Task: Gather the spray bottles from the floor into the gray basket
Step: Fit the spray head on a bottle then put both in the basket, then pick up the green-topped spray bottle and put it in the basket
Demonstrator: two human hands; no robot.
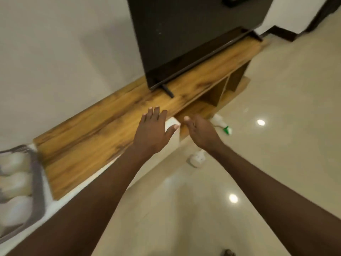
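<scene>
Hands: both of mine reach forward, empty, at mid-frame; my left hand (154, 131) is spread flat with fingers apart over the front edge of the stand, my right hand (200, 131) is loosely open, thumb up, gripping nothing.
Floor: glossy beige tile (276, 126) fills the lower right, with bright light spots on it.
Near bottle: a white spray bottle (196, 159) lies on the floor just below my right wrist.
Far bottle: a white spray bottle with green trigger (222, 124) lies on the floor to the right of my right hand, near the stand's open shelf.
Basket: the gray basket (36, 182) sits at the left edge, lower left of the frame, with blurred pale bottles (15, 183) inside.
Stand: a long wooden TV stand (92, 137) runs diagonally from lower left to upper right.
Television: a dark television (184, 34) stands on it, top centre.
</scene>
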